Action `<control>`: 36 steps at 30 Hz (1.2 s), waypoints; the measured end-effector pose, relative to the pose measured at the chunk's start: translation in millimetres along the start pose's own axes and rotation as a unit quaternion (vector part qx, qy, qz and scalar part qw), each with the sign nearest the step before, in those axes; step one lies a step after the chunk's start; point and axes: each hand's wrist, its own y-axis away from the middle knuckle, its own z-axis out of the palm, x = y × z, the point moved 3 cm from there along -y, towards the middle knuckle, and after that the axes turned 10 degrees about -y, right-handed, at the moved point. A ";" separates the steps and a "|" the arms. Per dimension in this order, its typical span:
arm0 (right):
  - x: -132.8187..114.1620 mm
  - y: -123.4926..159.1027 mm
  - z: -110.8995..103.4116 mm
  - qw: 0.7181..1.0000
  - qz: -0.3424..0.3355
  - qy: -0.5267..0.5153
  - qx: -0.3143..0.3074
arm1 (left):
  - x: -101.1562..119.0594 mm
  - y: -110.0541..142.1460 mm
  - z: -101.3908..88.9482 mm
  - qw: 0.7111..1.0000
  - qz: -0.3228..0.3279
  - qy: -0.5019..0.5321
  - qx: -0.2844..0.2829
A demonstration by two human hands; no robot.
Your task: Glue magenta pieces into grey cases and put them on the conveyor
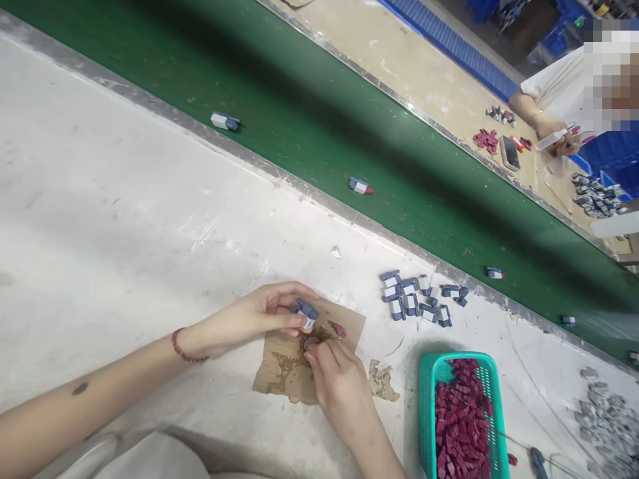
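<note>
My left hand (pixel 259 316) pinches a small grey-blue and white plastic part (pixel 305 311) above a stained piece of cardboard (pixel 289 372). My right hand (pixel 339 386) is closed, its fingertips pressing on a small dark round thing (pixel 310 342) on the cardboard. A small maroon piece (pixel 338 328) lies on the cardboard just beside my fingers. A pile of several grey-blue parts (pixel 419 299) lies to the right on the white table (pixel 124 219).
A teal basket (pixel 427 399) full of maroon pieces stands at the lower right, grey parts (pixel 606 412) beyond it. A green conveyor belt (pixel 309 113) carries single parts (pixel 224 122). Across it another person's hand (pixel 556 133) works with more parts.
</note>
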 end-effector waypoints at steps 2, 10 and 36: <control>-0.7 -0.8 0.3 1.000 0.007 -0.007 0.002 | -1.9 0.1 1.6 1.000 0.011 -0.004 -0.016; 8.4 0.2 -9.8 0.976 0.098 -0.193 -0.001 | -15.3 -1.6 4.0 0.992 0.047 -0.113 -0.022; 17.6 4.0 0.2 0.839 0.244 -0.466 0.139 | -17.7 0.6 15.4 0.942 0.178 -0.286 0.007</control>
